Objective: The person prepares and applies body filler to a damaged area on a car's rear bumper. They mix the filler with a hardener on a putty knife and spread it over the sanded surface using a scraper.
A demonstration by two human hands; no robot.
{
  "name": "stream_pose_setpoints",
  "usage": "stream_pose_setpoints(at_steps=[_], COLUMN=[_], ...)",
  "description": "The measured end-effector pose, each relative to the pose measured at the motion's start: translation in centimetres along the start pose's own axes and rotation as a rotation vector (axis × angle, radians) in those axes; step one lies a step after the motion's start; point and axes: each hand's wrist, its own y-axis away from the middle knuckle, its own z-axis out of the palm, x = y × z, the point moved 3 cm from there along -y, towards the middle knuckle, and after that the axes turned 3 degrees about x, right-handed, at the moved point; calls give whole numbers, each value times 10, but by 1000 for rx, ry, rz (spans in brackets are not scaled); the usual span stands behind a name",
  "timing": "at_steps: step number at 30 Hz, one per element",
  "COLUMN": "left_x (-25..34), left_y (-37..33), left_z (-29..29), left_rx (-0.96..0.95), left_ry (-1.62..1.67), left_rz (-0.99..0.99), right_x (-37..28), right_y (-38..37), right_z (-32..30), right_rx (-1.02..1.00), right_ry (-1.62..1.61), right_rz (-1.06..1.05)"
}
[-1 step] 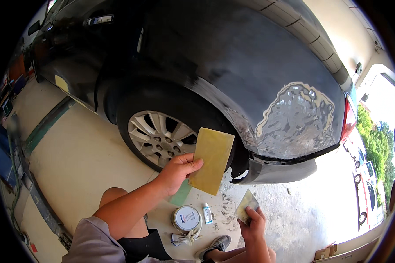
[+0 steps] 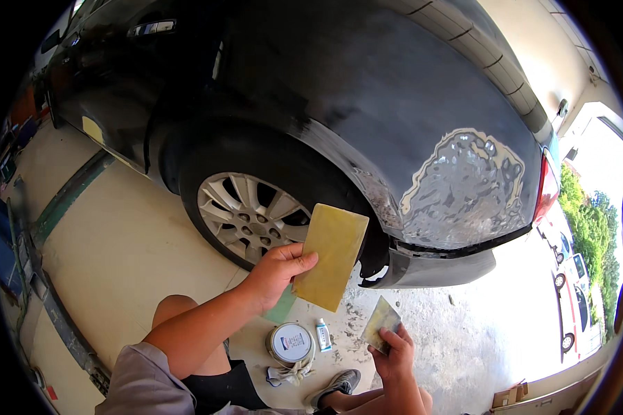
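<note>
My left hand (image 2: 278,273) grips a flat yellow rectangular spreader board (image 2: 333,256) by its left edge, thumb on the face turned to me. Lower and to the right, my right hand (image 2: 394,354) pinches a smaller greyish-yellow putty spreader (image 2: 381,322), tilted with one corner up. The two pieces are apart. Beyond them stands a dark car (image 2: 367,104); on its rear panel is a sanded grey patch (image 2: 460,190) with a pale, wavy outline. The board covers part of the rear wheel (image 2: 246,211) and tyre. Neither hand touches the car.
On the floor near my feet stand a round tin (image 2: 290,343) and a white-and-blue tube (image 2: 324,335), with a crumpled whitish cloth or glove (image 2: 289,374) beside the tin. Long dark strips (image 2: 73,328) lie at left. A cardboard box (image 2: 511,394) sits at lower right.
The whole view has shifted slightly, so the car and floor things appear a little further left. Both hands keep the same hold on their pieces.
</note>
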Motion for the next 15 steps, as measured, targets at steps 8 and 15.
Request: stream_pose_setpoints(at_steps=[8,15], left_x=[55,73], left_y=[-2,-3], left_z=[-42,-83], left_rx=[141,269], left_ry=[276,336], left_rz=[253,284], right_x=[-77,-165], right_y=[1,44], right_z=[77,243], right_rx=[-180,-671], right_ry=[897,1423], right_rz=[-123,-854])
